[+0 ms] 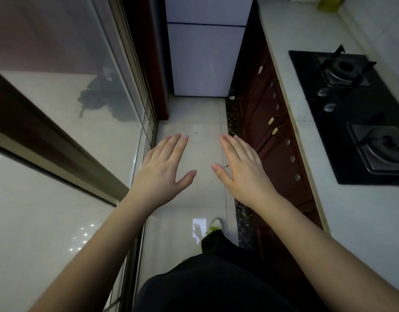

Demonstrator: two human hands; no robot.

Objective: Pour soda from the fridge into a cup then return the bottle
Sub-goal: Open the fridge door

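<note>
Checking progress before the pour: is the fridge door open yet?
No, both doors of the fridge sit flush and shut, and both hands are empty.

left hand [163,164], right hand [240,166] spread, fridge [205,59] ahead

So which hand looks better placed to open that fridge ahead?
Hard to call: left hand and right hand are both open, empty, level, facing the closed fridge. No handle shows, so neither has a clear edge.

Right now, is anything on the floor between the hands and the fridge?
Nothing big. Both the left hand and the right hand are open and empty, held out over bare floor tiles that run straight to the closed fridge. Only tiny dark specks lie on the floor. The soda itself isn't visible yet.
</note>
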